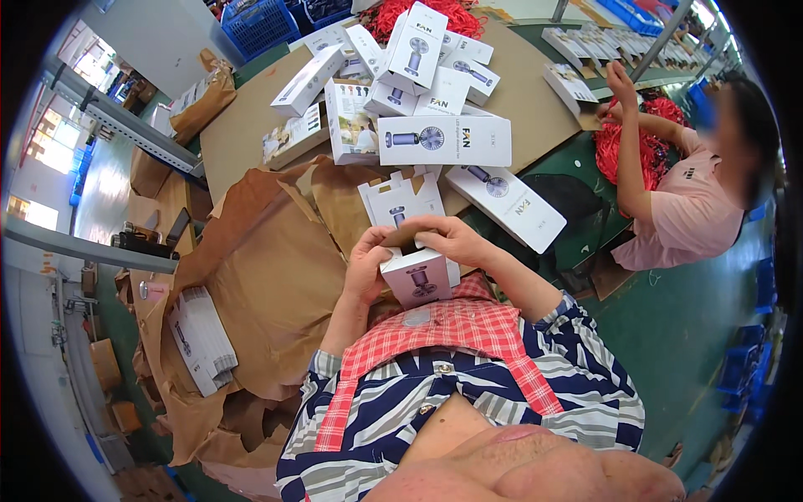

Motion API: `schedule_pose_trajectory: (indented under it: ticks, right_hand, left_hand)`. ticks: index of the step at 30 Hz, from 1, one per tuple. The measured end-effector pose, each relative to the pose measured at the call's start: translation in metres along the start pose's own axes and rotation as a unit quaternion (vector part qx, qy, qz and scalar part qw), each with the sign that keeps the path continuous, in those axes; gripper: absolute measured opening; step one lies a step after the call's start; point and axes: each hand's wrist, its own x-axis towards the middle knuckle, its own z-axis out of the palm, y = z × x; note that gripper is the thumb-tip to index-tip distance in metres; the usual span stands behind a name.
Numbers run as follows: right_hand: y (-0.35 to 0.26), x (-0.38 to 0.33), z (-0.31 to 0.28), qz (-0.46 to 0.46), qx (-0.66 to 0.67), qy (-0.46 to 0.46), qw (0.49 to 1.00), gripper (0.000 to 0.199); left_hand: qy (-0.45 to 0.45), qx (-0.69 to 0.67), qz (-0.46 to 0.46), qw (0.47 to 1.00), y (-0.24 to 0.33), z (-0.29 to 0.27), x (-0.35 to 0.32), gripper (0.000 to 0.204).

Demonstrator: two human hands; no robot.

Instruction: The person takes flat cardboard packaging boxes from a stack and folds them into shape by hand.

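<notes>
Close to my body I hold a white fan carton (pixel 418 283) between both hands, its upper end open and dark inside. My left hand (pixel 366 261) grips its left side, with the thumb at the open edge. My right hand (pixel 452 240) has its fingers closed on the far right part of the opening, where a brown inner flap shows. Just beyond my fingers lies another white carton (pixel 401 199) with notched flaps sticking out. A closed-looking fan carton (pixel 507 207) lies slanted to the right of my hands, and a long one (pixel 444 140) lies crosswise farther off.
Several white cartons (pixel 422 46) are heaped at the table's far side. Torn brown wrapping paper (pixel 268 251) spreads to my left, with a stack of flat cartons (pixel 201 339) on it. At right, a co-worker (pixel 682 192) handles red cords (pixel 623 151) beside rows of cartons (pixel 602 46).
</notes>
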Motion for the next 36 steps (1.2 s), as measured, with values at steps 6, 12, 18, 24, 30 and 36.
schedule_pose_trajectory:
  ticks: [6, 12, 18, 24, 30, 36]
  right_hand:
    - [-0.026, -0.004, -0.012, 0.015, -0.191, -0.075, 0.979, 0.034]
    - [-0.068, 0.009, -0.001, 0.134, -0.454, -0.195, 0.859, 0.045]
    - [-0.021, -0.005, -0.018, -0.114, -0.314, -0.06, 0.941, 0.056]
    - [-0.033, 0.006, -0.106, -0.087, 0.338, 0.233, 0.908, 0.041]
    - [0.071, 0.04, -0.048, 0.079, -0.379, 0.15, 0.91, 0.053]
    - [0.095, 0.064, -0.019, 0.086, -0.318, 0.2, 0.923, 0.06]
  left_hand:
    - [-0.018, -0.025, -0.012, 0.999, 0.009, 0.027, -0.002, 0.021]
    - [-0.056, 0.165, 0.017, 0.985, 0.0, 0.013, -0.009, 0.025]
    - [0.12, 0.159, 0.144, 0.969, 0.011, -0.002, -0.001, 0.023]
    - [0.241, 0.095, 0.256, 0.931, 0.033, -0.047, -0.005, 0.026]
    - [0.252, 0.271, 0.209, 0.905, -0.002, -0.063, 0.054, 0.034]
    - [0.179, 0.521, 0.115, 0.827, -0.022, -0.051, 0.097, 0.066]
